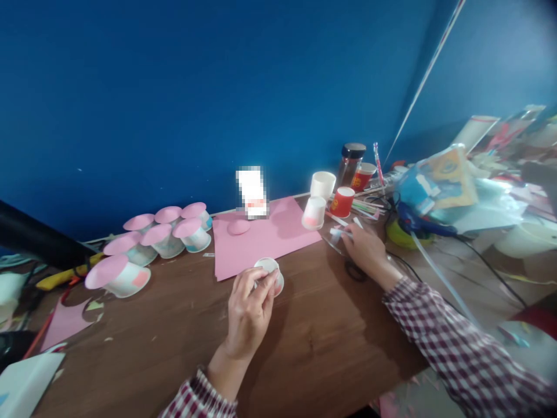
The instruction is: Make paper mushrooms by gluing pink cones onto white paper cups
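Observation:
My left hand (pixel 250 313) is closed at a small white paper cup (pixel 268 265), which stands upside down on the table in front of me. Its thumb and fingertips come together over the cup and hide part of it. To the right, my right hand (pixel 368 249) rests low on the table with its fingers closed at a small white piece (pixel 342 232); what exactly this piece is I cannot make out. Just beyond that hand stand an upturned white paper cup (pixel 314 213) with a pink patch and a red paper cup (pixel 343 202).
Several cups with pink paper discs (pixel 159 233) stand at the left. Pink paper sheets (pixel 278 232) lie near the blue wall, with a loose pink disc (pixel 239 227) on top. A dark-lidded jar (pixel 351 165), cables and a cluttered heap of plastic bags (pixel 452 180) occupy the right.

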`<action>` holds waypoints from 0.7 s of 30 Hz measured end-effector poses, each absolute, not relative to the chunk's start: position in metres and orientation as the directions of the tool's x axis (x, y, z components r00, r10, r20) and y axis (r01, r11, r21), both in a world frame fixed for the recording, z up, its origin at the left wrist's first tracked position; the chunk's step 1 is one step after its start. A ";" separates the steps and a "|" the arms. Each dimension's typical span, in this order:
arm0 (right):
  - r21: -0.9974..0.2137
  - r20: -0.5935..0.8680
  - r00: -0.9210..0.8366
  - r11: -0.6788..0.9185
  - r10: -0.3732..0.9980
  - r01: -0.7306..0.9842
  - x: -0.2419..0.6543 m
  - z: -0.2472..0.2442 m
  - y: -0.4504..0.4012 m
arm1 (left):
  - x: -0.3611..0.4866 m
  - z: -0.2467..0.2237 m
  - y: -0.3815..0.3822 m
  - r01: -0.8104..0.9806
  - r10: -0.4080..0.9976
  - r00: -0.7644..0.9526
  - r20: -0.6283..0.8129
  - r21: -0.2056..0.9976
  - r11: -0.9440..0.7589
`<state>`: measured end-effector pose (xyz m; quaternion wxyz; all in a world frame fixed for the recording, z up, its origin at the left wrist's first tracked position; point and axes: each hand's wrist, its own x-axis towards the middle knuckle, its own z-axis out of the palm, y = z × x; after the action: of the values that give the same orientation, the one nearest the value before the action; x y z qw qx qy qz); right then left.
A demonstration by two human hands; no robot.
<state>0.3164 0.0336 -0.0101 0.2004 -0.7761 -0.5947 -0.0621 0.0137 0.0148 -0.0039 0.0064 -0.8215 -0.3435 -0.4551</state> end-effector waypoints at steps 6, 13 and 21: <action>-0.198 0.414 0.205 -0.132 0.887 0.971 0.300 0.008 0.025 | 0.013 -0.005 0.016 0.571 0.567 0.339 0.751 0.315 -0.758; -0.345 0.515 -0.334 0.548 0.789 0.762 0.210 0.030 -0.011 | 0.013 -0.007 0.016 0.577 0.566 0.335 0.753 0.312 -0.755; -0.392 0.473 -0.343 0.542 0.812 0.743 0.193 0.006 -0.022 | 0.012 -0.009 0.017 0.562 0.590 0.329 0.737 0.348 -0.750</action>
<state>0.1931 -0.0216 0.0060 0.3203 -0.4753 -0.8177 0.0537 0.0123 0.0166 -0.0088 -0.0148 -0.8151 -0.3534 -0.4588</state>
